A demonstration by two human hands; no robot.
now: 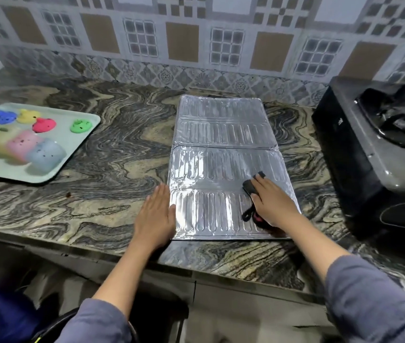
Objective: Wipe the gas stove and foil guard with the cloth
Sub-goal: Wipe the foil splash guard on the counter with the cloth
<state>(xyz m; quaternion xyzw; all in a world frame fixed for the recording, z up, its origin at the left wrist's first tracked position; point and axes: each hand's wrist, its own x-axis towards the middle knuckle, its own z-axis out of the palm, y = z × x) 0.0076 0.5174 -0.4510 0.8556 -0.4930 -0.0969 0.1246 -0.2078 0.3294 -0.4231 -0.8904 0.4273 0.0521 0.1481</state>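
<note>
A silver ribbed foil guard [221, 149] lies flat on the marble counter, unfolded into panels. My right hand [270, 204] presses a dark cloth [250, 188] onto the guard's near right panel; part of the cloth pokes out below the hand. My left hand [156, 216] lies flat, palm down, on the counter at the guard's near left edge, its thumb touching the foil. The black gas stove [379, 144] stands at the right, apart from both hands.
A pale green tray [77, 149] with several coloured sponges and small toys sits at the far left of the counter [112, 169]. A tiled wall runs along the back. The counter's front edge is just below my forearms.
</note>
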